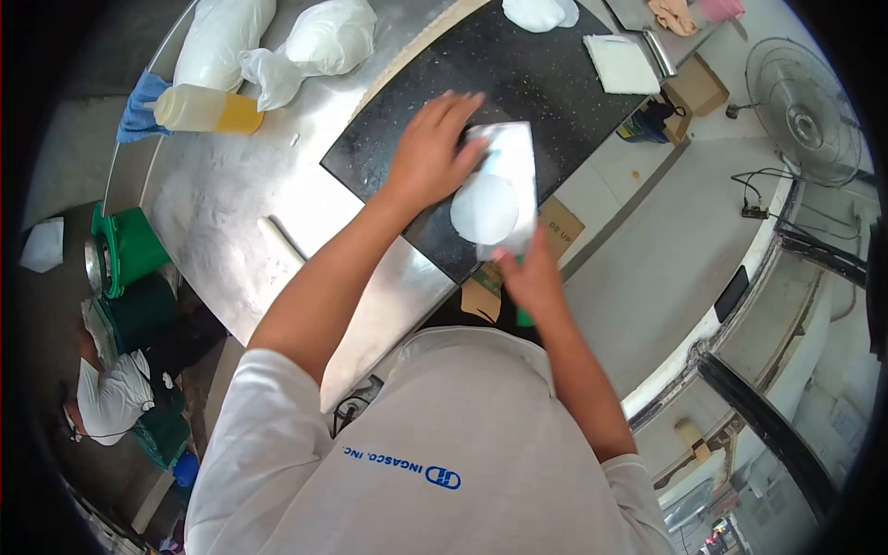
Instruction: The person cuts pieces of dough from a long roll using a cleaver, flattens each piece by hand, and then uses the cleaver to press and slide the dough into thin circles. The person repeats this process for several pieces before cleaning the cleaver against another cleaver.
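A flat white round piece (pixel 486 209) lies against a shiny rectangular metal blade or plate (pixel 520 153) above the black speckled slab (pixel 388 129). My left hand (pixel 432 153) has its fingers spread, with the thumb over the upper left edge of the shiny plate. At the plate's lower end is my right hand (pixel 532 277), closed round a green part, apparently the plate's handle. A second white round piece (pixel 536 13) rests at the slab's far edge. On the slab's right side lies a folded white cloth (pixel 621 65).
Steel table (pixel 213 203) at left holds white bags (pixel 328 37), a yellow-filled squeeze bottle (pixel 209 109) and a pale rod (pixel 280 239). A metal cylinder (pixel 659 54) is beside the cloth. A fan (pixel 803 111) stands right; another person (pixel 116 393) is low at left.
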`<move>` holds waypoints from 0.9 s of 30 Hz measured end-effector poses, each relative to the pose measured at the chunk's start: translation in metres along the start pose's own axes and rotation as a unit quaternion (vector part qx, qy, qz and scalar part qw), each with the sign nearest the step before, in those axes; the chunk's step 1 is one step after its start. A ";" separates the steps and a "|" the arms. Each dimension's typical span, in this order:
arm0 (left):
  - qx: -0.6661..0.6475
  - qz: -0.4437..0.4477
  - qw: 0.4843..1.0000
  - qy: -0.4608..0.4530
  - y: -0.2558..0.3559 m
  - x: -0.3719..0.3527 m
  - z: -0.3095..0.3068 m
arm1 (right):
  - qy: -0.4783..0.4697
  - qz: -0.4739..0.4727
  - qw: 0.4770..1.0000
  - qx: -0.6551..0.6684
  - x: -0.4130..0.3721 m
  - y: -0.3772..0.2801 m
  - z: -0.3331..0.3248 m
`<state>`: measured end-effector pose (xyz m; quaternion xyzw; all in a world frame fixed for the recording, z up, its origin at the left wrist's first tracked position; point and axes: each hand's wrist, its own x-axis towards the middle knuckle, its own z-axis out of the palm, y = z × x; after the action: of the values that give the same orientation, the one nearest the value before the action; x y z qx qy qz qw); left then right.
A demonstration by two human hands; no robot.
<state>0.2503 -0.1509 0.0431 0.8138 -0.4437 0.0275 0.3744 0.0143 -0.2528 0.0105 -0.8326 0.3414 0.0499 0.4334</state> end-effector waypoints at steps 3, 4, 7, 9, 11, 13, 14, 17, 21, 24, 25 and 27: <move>-0.033 -0.073 0.995 -0.052 -0.009 -0.069 -0.011 | -0.034 -0.002 0.999 -0.005 -0.021 -0.024 0.012; 0.013 -0.059 0.995 -0.079 -0.005 -0.085 -0.010 | -0.050 -0.027 0.998 -0.001 -0.020 -0.022 0.011; 0.081 -0.039 0.990 -0.107 0.021 -0.104 -0.005 | -0.082 -0.059 0.995 0.011 -0.011 -0.025 -0.006; 0.022 -0.070 0.996 -0.058 0.031 -0.106 0.004 | -0.137 -0.054 0.989 0.017 -0.012 -0.033 -0.027; 0.005 -0.065 0.998 -0.018 0.046 -0.095 0.001 | -0.143 -0.063 0.988 0.015 -0.012 -0.033 -0.045; -0.082 -0.115 0.983 -0.117 0.053 -0.089 0.008 | -0.198 -0.032 0.980 -0.012 -0.010 -0.022 -0.062; -0.092 -0.103 0.984 -0.109 0.056 -0.082 0.016 | -0.193 -0.055 0.980 -0.016 -0.006 -0.002 -0.064; -0.374 -0.202 0.889 -0.171 0.083 -0.045 0.026 | -0.223 0.004 0.971 0.087 0.003 0.015 -0.093; -0.490 -0.244 0.830 -0.103 0.088 0.041 0.044 | -0.190 0.011 0.970 0.148 0.022 0.045 -0.143; -0.502 -0.288 0.815 0.024 0.046 0.123 0.057 | -0.164 0.000 0.976 0.146 0.044 0.061 -0.184; -0.523 -0.319 0.787 0.068 0.026 0.144 0.062 | -0.144 -0.011 0.982 0.125 0.053 0.064 -0.198; -0.447 -0.385 0.793 0.151 0.001 0.165 0.064 | -0.132 -0.026 0.985 0.105 0.067 0.065 -0.218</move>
<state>0.3310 -0.3074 0.0601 0.6448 0.0058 -0.1974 0.7384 -0.0208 -0.4777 0.0758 -0.7772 0.2631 0.1117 0.5606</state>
